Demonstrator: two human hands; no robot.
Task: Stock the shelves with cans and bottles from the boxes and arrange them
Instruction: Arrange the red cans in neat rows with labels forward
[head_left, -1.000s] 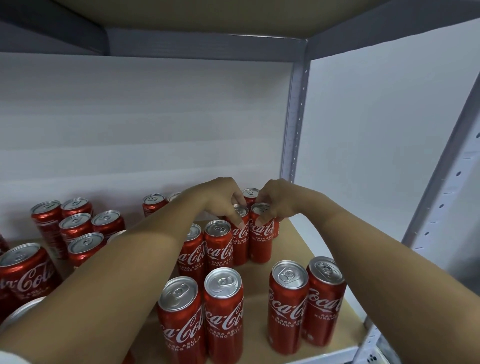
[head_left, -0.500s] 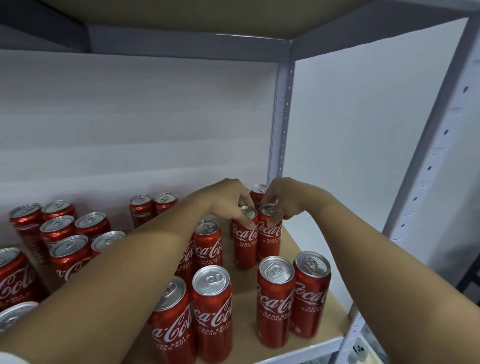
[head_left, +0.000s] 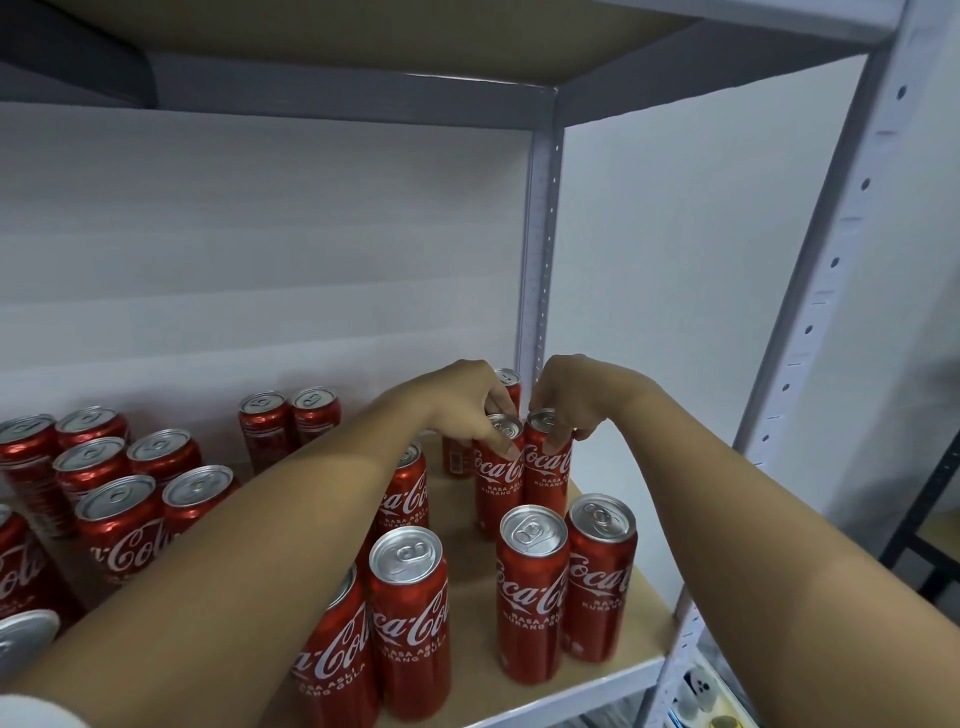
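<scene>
Red cans: two slim cans (head_left: 497, 467) (head_left: 545, 462) stood touching near the shelf's (head_left: 613, 629) back right corner.
Left hand (head_left: 467, 405): fingers pinched the left can's rim.
Right hand (head_left: 576, 400): fingers pinched the right can's top.

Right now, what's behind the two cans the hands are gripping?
Behind the two gripped cans, one more can stands by the rear post. The left hand and right hand cover whatever else is there.

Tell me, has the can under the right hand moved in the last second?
Yes. The can held by the right hand has slid to the right, closer to the rear shelf post.
</scene>
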